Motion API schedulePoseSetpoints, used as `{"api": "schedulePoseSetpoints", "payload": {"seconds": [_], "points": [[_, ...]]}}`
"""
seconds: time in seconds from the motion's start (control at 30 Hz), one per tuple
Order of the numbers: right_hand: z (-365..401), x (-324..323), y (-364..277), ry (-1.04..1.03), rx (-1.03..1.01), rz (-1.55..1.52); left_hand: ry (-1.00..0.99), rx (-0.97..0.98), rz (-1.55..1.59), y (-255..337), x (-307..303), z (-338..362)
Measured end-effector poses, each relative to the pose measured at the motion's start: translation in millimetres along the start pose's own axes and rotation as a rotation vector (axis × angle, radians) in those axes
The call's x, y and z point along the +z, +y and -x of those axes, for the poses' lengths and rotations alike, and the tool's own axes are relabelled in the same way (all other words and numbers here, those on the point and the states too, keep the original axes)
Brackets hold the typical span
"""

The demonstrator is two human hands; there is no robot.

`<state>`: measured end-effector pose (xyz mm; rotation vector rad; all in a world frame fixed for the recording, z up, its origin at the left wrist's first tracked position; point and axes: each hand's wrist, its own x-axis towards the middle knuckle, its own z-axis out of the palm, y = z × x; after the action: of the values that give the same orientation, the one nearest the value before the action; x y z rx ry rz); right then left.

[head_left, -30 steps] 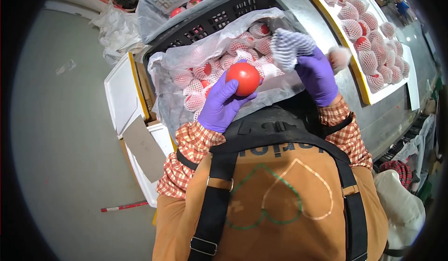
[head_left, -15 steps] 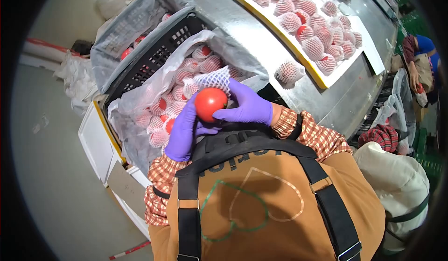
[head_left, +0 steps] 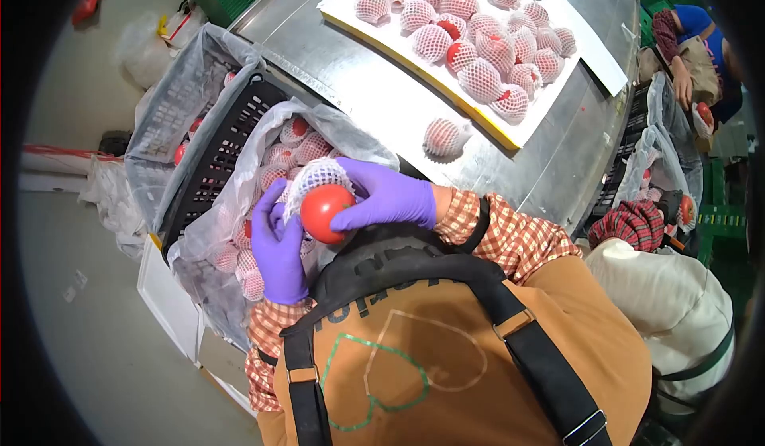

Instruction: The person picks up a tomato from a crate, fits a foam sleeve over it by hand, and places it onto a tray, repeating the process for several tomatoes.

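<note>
A bare red tomato (head_left: 326, 213) is held by my right hand (head_left: 390, 196), its thumb across the fruit. A white foam net (head_left: 320, 176) covers the tomato's upper side and lies under my right fingers. Close on the left of both, my left hand (head_left: 278, 245) has its fingers curled up beside the net and tomato; whether they grip the net is hard to tell. Both hands wear purple gloves. Beneath them, a plastic-lined black crate (head_left: 209, 159) holds several netted tomatoes (head_left: 312, 149).
A white tray with a yellow edge (head_left: 478, 115) carries several netted tomatoes on the metal table (head_left: 558, 159). One netted fruit (head_left: 446, 137) sits beside it. Another lined crate (head_left: 163, 95) stands left. At right, a co-worker's hand (head_left: 683, 87) is near a netted fruit.
The view has shifted. The foam net has come down onto the tomato's upper side, and the tomato has moved out from between both hands into my right hand's hold. My left fingers have curled.
</note>
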<state>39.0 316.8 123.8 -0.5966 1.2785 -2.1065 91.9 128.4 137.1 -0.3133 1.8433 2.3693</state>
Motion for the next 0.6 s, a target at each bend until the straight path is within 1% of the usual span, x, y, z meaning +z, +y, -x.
{"api": "schedulePoseSetpoints", "payload": {"seconds": [0.03, 0.07, 0.1, 0.13, 0.17, 0.2, 0.23, 0.27, 0.3, 0.33, 0.37, 0.4, 0.43, 0.47, 0.5, 0.53, 0.57, 0.6], "points": [[1.5, -4.5, 2.9, 0.120, -0.039, 0.276, 0.065, 0.259, -0.255, -0.3, 5.4, 2.0], [-4.1, -6.9, 6.6, 0.196, -0.251, 0.484, 0.133, 0.520, -0.507, -1.6, 10.7, 4.3], [-3.7, -12.4, 6.3, 0.246, -0.273, 0.583, 0.098, 0.492, -0.426, -4.5, 16.0, 8.3], [-4.6, -18.1, 5.8, 0.292, -0.293, 0.681, 0.037, 0.558, -0.498, -6.1, 22.1, 8.4], [-5.4, -23.3, 2.7, 0.286, -0.297, 0.688, -0.038, 0.584, -0.550, -6.3, 27.9, 5.8], [-5.9, -30.7, 1.1, 0.338, -0.226, 0.412, -0.114, 0.608, -0.604, -5.9, 33.4, 3.5], [-11.4, -43.1, -2.9, 0.382, -0.165, 0.142, -0.265, 0.308, -0.485, -1.6, 40.7, 7.7], [-20.5, -71.9, 12.7, 0.477, -0.197, 0.167, -0.349, 0.314, -0.452, -12.4, 36.0, 6.3], [-26.2, -97.9, 13.6, 0.558, -0.247, 0.106, -0.360, 0.309, -0.512, -14.6, 32.7, 6.8], [-21.1, -107.5, -23.0, 0.426, -0.235, 0.090, -0.369, 0.301, -0.573, -16.1, 28.6, 7.3], [-26.7, -138.5, -23.1, 0.466, -0.371, 0.083, -0.369, 0.302, -0.571, -18.9, 23.1, 7.5], [-22.5, -163.8, -31.1, 0.619, -0.378, 0.100, -0.330, 0.261, -0.573, -21.6, 16.3, 7.9], [-19.2, -179.7, -43.4, 0.725, -0.432, 0.099, -0.286, 0.220, -0.574, -22.6, 10.2, 8.1], [-11.6, -196.5, -53.7, 0.829, -0.374, 0.035, -0.273, 0.216, -0.568, -22.0, 4.8, 9.5], [-2.1, -203.7, -61.6, 0.937, -0.366, -0.049, -0.245, 0.210, -0.604, -21.0, -1.0, 12.2], [11.1, -222.7, -60.7, 0.955, -0.356, 0.522, -0.216, 0.203, -0.641, -19.4, -7.2, 15.3], [12.0, -214.3, -63.6, 1.017, -0.393, 0.320, -0.182, 0.049, -0.526, -16.5, -13.3, 18.9], [16.0, -201.7, -66.1, 1.079, -0.425, 0.116, -0.157, 0.160, -0.609, -21.0, -21.2, 18.6]]}}
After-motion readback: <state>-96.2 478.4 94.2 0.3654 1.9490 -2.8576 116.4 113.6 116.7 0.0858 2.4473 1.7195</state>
